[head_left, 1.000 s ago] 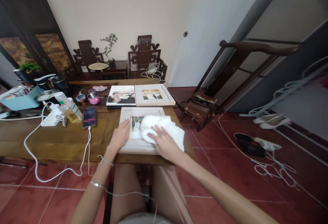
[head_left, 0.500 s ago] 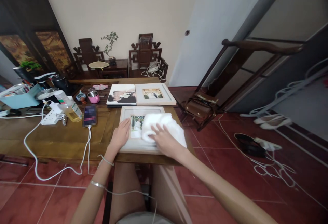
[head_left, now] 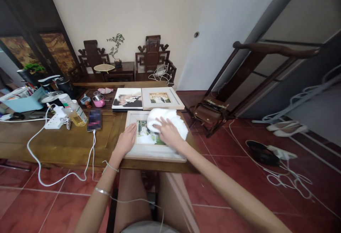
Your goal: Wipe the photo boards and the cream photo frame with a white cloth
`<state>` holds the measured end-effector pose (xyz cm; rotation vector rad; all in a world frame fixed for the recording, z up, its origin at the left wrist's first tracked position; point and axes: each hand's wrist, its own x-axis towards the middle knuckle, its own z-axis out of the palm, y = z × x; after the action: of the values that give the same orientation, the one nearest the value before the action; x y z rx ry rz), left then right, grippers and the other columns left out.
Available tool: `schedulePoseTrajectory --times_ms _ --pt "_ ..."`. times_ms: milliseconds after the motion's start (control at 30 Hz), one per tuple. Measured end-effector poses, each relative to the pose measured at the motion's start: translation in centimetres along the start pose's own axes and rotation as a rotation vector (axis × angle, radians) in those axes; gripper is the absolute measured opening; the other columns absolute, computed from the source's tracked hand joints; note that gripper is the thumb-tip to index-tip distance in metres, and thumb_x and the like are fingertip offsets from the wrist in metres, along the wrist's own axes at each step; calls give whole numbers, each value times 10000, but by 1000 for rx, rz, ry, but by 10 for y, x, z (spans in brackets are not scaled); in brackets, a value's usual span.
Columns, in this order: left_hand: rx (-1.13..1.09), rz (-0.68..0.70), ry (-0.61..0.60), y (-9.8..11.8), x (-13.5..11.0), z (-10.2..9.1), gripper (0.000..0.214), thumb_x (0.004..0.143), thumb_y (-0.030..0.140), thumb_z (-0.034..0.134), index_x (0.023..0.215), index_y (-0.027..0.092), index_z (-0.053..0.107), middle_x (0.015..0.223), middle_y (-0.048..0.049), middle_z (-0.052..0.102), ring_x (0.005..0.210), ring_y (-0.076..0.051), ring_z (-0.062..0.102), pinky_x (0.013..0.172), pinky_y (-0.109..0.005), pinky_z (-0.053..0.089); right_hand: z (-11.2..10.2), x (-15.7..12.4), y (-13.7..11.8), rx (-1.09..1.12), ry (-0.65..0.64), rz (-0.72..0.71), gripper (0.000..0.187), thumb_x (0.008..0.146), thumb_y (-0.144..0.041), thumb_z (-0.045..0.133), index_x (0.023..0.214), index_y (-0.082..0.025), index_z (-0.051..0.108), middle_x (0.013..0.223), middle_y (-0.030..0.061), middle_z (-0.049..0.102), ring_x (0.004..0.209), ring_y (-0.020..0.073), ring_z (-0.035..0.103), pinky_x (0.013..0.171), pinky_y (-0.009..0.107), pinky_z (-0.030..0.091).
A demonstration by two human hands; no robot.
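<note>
A pale wooden picture frame (head_left: 149, 151) with a photo lies flat at the near edge of the brown wooden table (head_left: 61, 144). My left hand (head_left: 125, 142) rests flat on the frame's left border, fingers stretched out. My right hand (head_left: 168, 132) presses a bunched white cloth (head_left: 162, 117) against the upper right part of the frame's glass, fingers spread over the cloth. Most of the photo shows below and left of the cloth.
Behind lie a second framed photo (head_left: 162, 98) and a photo album (head_left: 127, 98). To the left are a phone (head_left: 94, 120) on a white cable, a bottle of yellow liquid (head_left: 73, 112), a power strip (head_left: 54, 122) and a pink cup (head_left: 98, 101). A dark wooden rack (head_left: 234, 80) stands right.
My right hand has pushed the white cloth away from me, from the frame's lower right toward its upper right, uncovering more of the photo. The left hand has stayed on the frame's left border.
</note>
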<state>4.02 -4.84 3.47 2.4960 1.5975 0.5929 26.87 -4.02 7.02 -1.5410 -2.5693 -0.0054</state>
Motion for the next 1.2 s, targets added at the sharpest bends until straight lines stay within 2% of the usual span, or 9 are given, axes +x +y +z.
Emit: schedulePoseTrajectory --times_ms 133,233,533,633,733,900,1000,1100,1200 --pt "0 -7 -2 2 0 -2 429 950 221 315 1354 147 438 1439 -93 440 1348 -185 372 1099 -356 356 4 41 11 -97 43 129 534 786 -65 449 1308 -145 530 1491 143 328 1365 377 221 1070 558 191" --pt "2 -16 -4 3 0 -2 428 951 221 311 1350 142 442 1434 -95 446 1346 -185 375 1095 -359 362 5 38 -2 -109 -21 79 533 782 -64 452 1298 -164 545 1499 134 313 1362 411 200 1050 603 183" --pt "4 -16 21 0 -1 4 432 947 228 308 1357 177 436 1443 -73 437 1345 -176 379 1080 -352 382 -35 -88 -54 177 -259 -246 618 671 -6 436 1233 -199 607 1459 112 393 1369 329 270 1087 551 237" --pt "9 -6 19 -1 -1 4 433 948 225 305 1358 179 434 1445 -75 434 1348 -175 374 1080 -347 381 -36 -103 -59 249 -234 -291 663 616 4 432 1208 -227 622 1485 70 356 1396 304 210 1115 540 194" --pt "8 1 16 -1 -1 4 432 948 218 308 1358 167 434 1440 -82 441 1346 -175 376 1082 -349 378 -21 -83 -47 238 -161 -251 682 613 9 434 1235 -217 598 1486 69 356 1396 279 218 1123 510 200" --pt "-5 6 13 -1 0 3 429 949 226 312 1351 156 441 1437 -88 443 1347 -184 373 1084 -366 376 4 -4 -11 38 -20 -83 611 699 -14 462 1280 -176 560 1508 93 307 1387 337 213 1104 550 185" --pt "-5 1 7 -2 1 3 431 944 221 317 1352 157 440 1439 -86 441 1347 -189 373 1087 -372 371 10 35 -3 -42 24 -22 582 740 -33 462 1299 -173 543 1529 93 254 1389 370 169 1084 585 178" --pt "-6 -1 10 -1 0 3 431 941 206 314 1350 158 441 1437 -88 442 1349 -186 370 1084 -366 374 11 44 -12 -74 -9 -44 577 749 -37 452 1299 -185 548 1525 89 267 1387 397 140 1058 630 173" --pt "-5 -1 13 0 0 3 431 943 201 305 1350 155 439 1437 -93 442 1353 -186 363 1083 -367 375 4 19 -29 -45 -102 -147 590 731 -30 450 1288 -190 560 1516 86 290 1376 400 180 1044 632 208"
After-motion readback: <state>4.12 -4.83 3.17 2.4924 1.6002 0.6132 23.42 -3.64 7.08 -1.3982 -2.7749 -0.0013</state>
